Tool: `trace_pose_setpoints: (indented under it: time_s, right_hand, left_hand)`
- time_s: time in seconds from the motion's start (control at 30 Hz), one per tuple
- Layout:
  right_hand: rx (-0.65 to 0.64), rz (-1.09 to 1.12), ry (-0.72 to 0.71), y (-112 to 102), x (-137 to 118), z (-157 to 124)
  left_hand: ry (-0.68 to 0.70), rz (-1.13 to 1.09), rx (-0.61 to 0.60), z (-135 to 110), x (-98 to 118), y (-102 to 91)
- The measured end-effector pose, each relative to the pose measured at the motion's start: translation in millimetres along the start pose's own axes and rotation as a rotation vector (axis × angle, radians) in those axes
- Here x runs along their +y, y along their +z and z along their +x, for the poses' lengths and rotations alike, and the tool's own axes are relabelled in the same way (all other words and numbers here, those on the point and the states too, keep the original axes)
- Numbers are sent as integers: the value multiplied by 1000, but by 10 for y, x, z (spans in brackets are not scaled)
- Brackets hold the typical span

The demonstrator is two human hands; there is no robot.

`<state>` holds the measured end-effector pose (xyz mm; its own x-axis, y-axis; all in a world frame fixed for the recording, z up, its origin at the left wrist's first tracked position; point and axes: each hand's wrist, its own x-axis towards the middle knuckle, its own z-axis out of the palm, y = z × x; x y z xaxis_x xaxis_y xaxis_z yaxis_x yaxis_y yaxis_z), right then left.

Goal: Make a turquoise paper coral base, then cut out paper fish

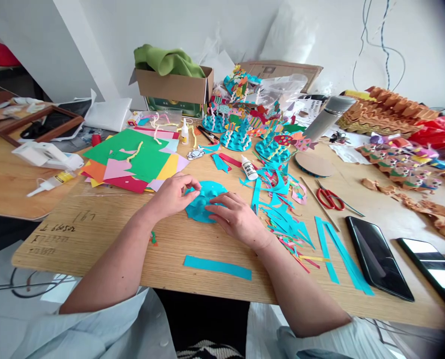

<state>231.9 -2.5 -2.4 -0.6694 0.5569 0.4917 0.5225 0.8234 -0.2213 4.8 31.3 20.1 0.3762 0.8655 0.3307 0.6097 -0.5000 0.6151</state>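
A round bright-blue paper piece point(213, 188) with raised bumps lies on the table in front of me, partly covered by my fingers. My left hand point(175, 193) is over its left side, thumb and forefinger pressed together; what lies between them, if anything, is too small to make out. From the right, my right hand point(238, 215) has its curled fingers on the blue piece's surface. Nearer to me lies a flat blue paper strip point(218, 268). Just beyond the piece, a white glue bottle point(249, 168) rests on its side.
Coloured paper sheets point(140, 154) are piled at left. Blue paper scraps point(282, 214), red-handled scissors point(330, 198) and a phone point(379, 257) lie at right. Decorated blue sea-themed pieces point(237, 139) stand behind, near a cardboard box point(173, 85) and a grey thermos point(329, 117).
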Motion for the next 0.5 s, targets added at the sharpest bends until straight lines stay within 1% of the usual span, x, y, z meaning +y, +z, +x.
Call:
trace_pose_setpoints:
  time_s: [0.17, 0.3, 0.37, 0.5]
  right_hand:
    - [14, -5, -13, 10, 9, -6]
    - [21, 3, -13, 29, 21, -16]
    - [25, 3, -7, 31, 20, -16]
    - [22, 1, -6, 18, 5, -8]
  left_hand:
    - [-7, 88, -38, -30, 121, -83]
    - [46, 194, -80, -131, 195, -119]
    - [66, 220, -79, -220, 186, -87]
    - [60, 194, -3, -403, 105, 60]
